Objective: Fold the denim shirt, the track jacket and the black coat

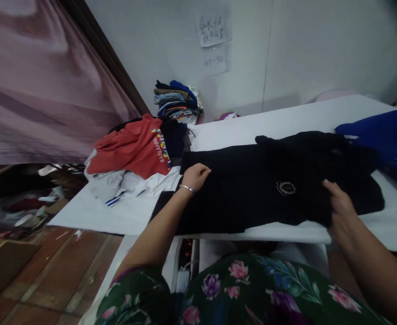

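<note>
A black long-sleeved top [232, 189] lies spread over the white table, a pale round emblem on its front. My right hand [342, 203] grips the top's edge on the right, thumb above the cloth and the other fingers hidden beneath. Over the left part of the same top is my left hand [196, 176], with a silver bracelet at the wrist. Its fingers are curled together against the black cloth; whether they pinch any fabric cannot be made out. More black cloth [364, 180] lies just beyond my right hand, its boundary with the top unclear.
The white table [245, 128] stands against a wall with paper notes [215, 36]. On its left lie a red sweatshirt [130, 149] and white clothes [117, 185]; behind them rises a folded clothes stack [178, 101]. Blue clothing [384, 131] lies right. A pink curtain [42, 85] hangs left.
</note>
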